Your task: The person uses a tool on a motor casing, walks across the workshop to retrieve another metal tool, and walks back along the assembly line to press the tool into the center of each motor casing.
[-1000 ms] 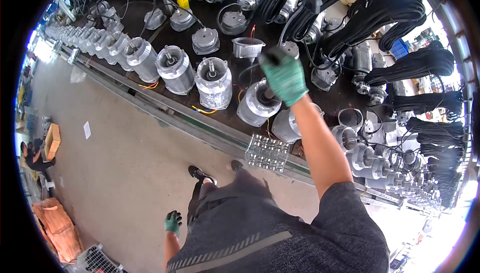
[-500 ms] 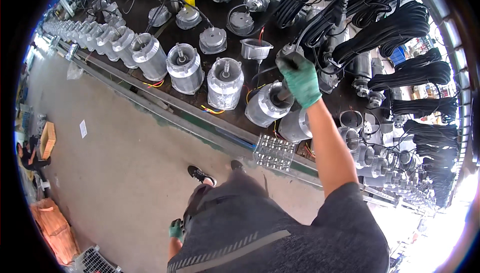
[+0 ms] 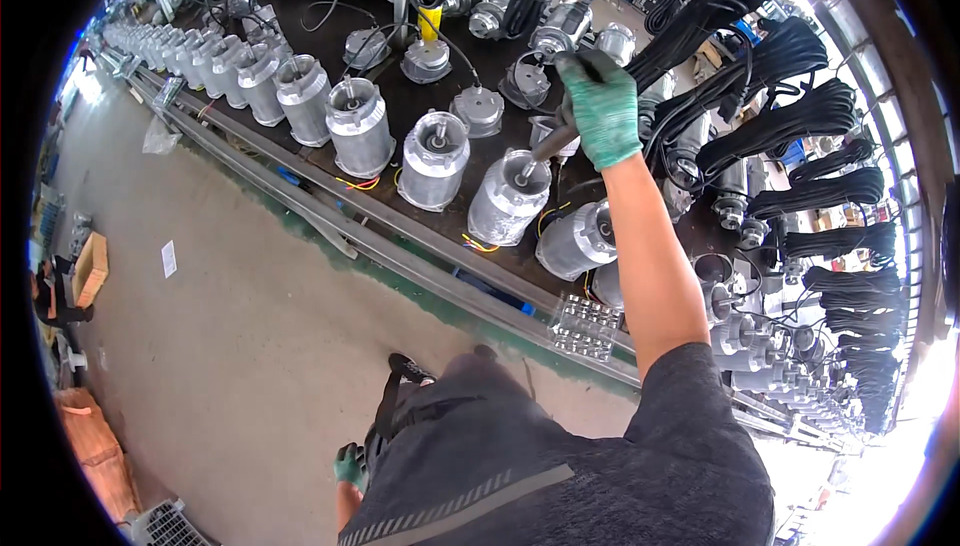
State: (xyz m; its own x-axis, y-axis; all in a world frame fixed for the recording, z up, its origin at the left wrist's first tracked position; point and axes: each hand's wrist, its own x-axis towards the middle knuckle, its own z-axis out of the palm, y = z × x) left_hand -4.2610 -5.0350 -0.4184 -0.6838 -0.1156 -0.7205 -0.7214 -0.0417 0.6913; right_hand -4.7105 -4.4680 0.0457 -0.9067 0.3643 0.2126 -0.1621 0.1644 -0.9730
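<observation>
My right hand (image 3: 603,111), in a green glove with dark fingertips, is closed around a dark rod-shaped tool (image 3: 554,143). The tool's lower end meets the shaft in the open top of a silver motor housing (image 3: 508,208), which stands upright on the bench. Left of it is another upright motor (image 3: 433,166) with its shaft showing; to its right a motor (image 3: 576,242) leans over, partly behind my forearm. Low by my side hangs my gloved left hand (image 3: 349,466), small in the picture; whether its fingers hold anything is unclear.
A long row of motors (image 3: 258,84) runs along the dark bench's near edge. Round end caps (image 3: 477,111) with cables lie behind. Coiled black cables (image 3: 775,126) hang at the right. A clear tray of small metal parts (image 3: 587,328) sits at the bench edge, above a metal rail (image 3: 400,264).
The tool in my right hand has moved from the leaning motor to the upright one on its left. The whole view has shifted, with the bench things now further right. My left hand stays low.
</observation>
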